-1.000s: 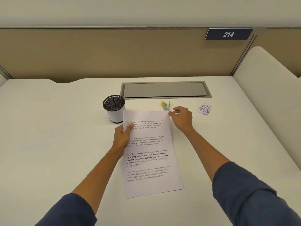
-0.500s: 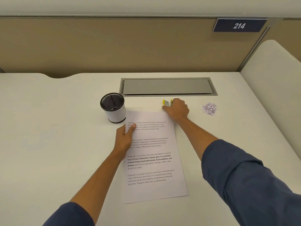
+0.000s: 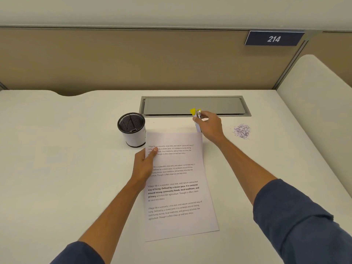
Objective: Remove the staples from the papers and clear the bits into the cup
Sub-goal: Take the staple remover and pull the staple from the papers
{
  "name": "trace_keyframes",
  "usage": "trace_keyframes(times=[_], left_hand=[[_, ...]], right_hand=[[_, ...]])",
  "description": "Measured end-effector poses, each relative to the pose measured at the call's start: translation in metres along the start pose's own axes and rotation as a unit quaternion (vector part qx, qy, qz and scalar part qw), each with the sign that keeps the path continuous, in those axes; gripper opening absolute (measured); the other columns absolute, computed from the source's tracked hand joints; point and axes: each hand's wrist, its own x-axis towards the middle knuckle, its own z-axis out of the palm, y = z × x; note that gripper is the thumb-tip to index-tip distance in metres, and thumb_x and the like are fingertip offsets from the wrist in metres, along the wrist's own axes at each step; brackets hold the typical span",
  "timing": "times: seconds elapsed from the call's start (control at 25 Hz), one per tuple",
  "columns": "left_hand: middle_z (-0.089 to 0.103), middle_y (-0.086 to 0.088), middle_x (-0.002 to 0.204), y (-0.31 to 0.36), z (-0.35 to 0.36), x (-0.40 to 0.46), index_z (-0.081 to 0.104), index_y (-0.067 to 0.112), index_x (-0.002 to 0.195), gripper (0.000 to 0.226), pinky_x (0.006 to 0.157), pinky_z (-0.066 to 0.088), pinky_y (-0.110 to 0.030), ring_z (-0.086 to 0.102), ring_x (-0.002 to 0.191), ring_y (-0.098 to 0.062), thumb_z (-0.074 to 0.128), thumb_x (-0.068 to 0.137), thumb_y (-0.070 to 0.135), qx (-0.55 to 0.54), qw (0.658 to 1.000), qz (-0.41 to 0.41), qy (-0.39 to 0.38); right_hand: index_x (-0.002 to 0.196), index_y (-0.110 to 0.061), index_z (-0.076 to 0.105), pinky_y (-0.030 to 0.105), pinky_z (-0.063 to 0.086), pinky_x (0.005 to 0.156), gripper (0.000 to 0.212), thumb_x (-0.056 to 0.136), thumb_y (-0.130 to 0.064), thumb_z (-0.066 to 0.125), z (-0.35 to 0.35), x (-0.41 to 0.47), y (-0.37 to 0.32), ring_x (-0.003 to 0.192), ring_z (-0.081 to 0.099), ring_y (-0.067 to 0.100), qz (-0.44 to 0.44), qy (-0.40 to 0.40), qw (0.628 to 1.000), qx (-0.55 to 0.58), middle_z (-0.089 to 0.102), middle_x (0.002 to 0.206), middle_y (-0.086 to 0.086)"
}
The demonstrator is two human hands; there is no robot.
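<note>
Printed papers [image 3: 177, 187] lie flat beside the black mesh cup [image 3: 132, 128]; paper bits [image 3: 242, 131] lie heaped well right.

Noted: "214" in white on dark blue sign [image 3: 273, 38] at partition; printed paragraphs beginning "Village life is a peaceful, close-knit, and nature-connected way of living" on papers [image 3: 177, 187].
</note>
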Motion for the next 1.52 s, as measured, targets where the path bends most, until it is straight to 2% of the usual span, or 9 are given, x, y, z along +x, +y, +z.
trace_keyframes(times=[0.12, 0.24, 0.36, 0.56, 0.72, 0.88, 1.08, 1.28, 1.52], left_hand=[[0.076, 0.0, 0.096, 0.005, -0.001, -0.006, 0.069, 0.016, 0.104, 0.017, 0.075, 0.059, -0.035, 0.073, 0.087, -0.02, 0.055, 0.1, 0.024, 0.0, 1.0, 0.009, -0.011], [0.077, 0.0, 0.093, 0.012, 0.0, -0.013, 0.069, 0.015, 0.104, 0.017, 0.071, 0.059, -0.033, 0.074, 0.085, -0.02, 0.055, 0.1, 0.024, -0.002, 1.0, 0.013, -0.02], [0.077, -0.001, 0.093, 0.02, 0.002, -0.021, 0.069, 0.013, 0.105, 0.018, 0.065, 0.058, -0.03, 0.074, 0.083, -0.02, 0.055, 0.1, 0.023, -0.008, 0.999, 0.019, -0.033], [0.077, -0.003, 0.091, 0.028, 0.006, -0.035, 0.068, 0.014, 0.104, 0.018, 0.063, 0.059, -0.033, 0.074, 0.08, -0.023, 0.054, 0.1, 0.025, -0.008, 0.998, 0.018, -0.056], [0.077, -0.005, 0.093, 0.031, 0.008, -0.046, 0.067, 0.013, 0.106, 0.02, 0.068, 0.06, -0.038, 0.074, 0.081, -0.026, 0.054, 0.1, 0.027, -0.008, 0.998, 0.015, -0.068], [0.076, -0.007, 0.092, 0.035, 0.01, -0.054, 0.067, 0.011, 0.106, 0.022, 0.07, 0.061, -0.041, 0.074, 0.081, -0.028, 0.053, 0.1, 0.027, -0.004, 0.996, 0.021, -0.082], [0.076, -0.007, 0.093, 0.041, 0.012, -0.065, 0.068, 0.01, 0.106, 0.024, 0.068, 0.061, -0.04, 0.074, 0.08, -0.028, 0.053, 0.101, 0.028, 0.008, 0.994, 0.044, -0.102], [0.076, -0.008, 0.093, 0.046, 0.013, -0.071, 0.068, 0.011, 0.106, 0.025, 0.069, 0.061, -0.042, 0.074, 0.08, -0.029, 0.052, 0.101, 0.03, 0.016, 0.991, 0.065, -0.116], [0.076, -0.004, 0.092, 0.051, 0.016, -0.079, 0.067, 0.015, 0.106, 0.024, 0.066, 0.06, -0.036, 0.074, 0.077, -0.028, 0.05, 0.101, 0.031, 0.023, 0.987, 0.084, -0.135]], right_hand=[[0.097, -0.017, 0.071, 0.04, 0.05, 0.078, 0.018, 0.091, -0.031, 0.061, -0.015, -0.013, -0.011, 0.087, 0.056, 0.019, 0.026, -0.022, 0.993, 0.114, 0.067, 0.096, 0.006], [0.094, -0.016, 0.069, 0.028, 0.04, 0.067, 0.024, 0.098, -0.028, 0.049, -0.027, -0.033, -0.026, 0.075, 0.051, 0.012, 0.081, -0.058, 0.972, 0.213, 0.066, 0.091, 0.002], [0.095, -0.014, 0.068, 0.023, 0.039, 0.062, 0.028, 0.1, -0.025, 0.043, -0.038, -0.049, -0.034, 0.069, 0.051, 0.01, 0.123, -0.09, 0.938, 0.31, 0.068, 0.087, 0.0], [0.108, -0.007, 0.063, 0.026, 0.04, 0.061, 0.039, 0.099, -0.029, 0.033, -0.053, -0.067, -0.036, 0.072, 0.049, 0.014, 0.12, -0.136, 0.919, 0.351, 0.064, 0.085, 0.003], [0.117, -0.007, 0.066, 0.024, 0.041, 0.057, 0.06, 0.096, -0.056, 0.039, -0.059, -0.075, -0.037, 0.065, 0.052, 0.011, 0.121, -0.17, 0.924, 0.32, 0.062, 0.085, 0.0], [0.106, -0.01, 0.068, 0.025, 0.038, 0.058, 0.046, 0.093, -0.05, 0.05, -0.066, -0.091, -0.044, 0.067, 0.055, 0.014, 0.087, -0.191, 0.93, 0.301, 0.064, 0.087, 0.0], [0.106, -0.019, 0.07, 0.017, 0.042, 0.059, 0.026, 0.089, -0.037, 0.064, -0.067, -0.105, -0.057, 0.073, 0.06, 0.009, -0.037, -0.189, 0.97, 0.148, 0.069, 0.092, -0.008], [0.113, -0.024, 0.069, 0.011, 0.044, 0.074, 0.04, 0.078, -0.042, 0.075, -0.065, -0.113, -0.071, 0.087, 0.061, 0.0, -0.136, -0.191, 0.972, 0.014, 0.068, 0.102, -0.016], [0.125, -0.025, 0.063, 0.032, 0.05, 0.087, 0.052, 0.079, -0.048, 0.071, -0.062, -0.112, -0.082, 0.101, 0.059, 0.013, -0.215, -0.186, 0.953, -0.107, 0.063, 0.112, -0.009]])
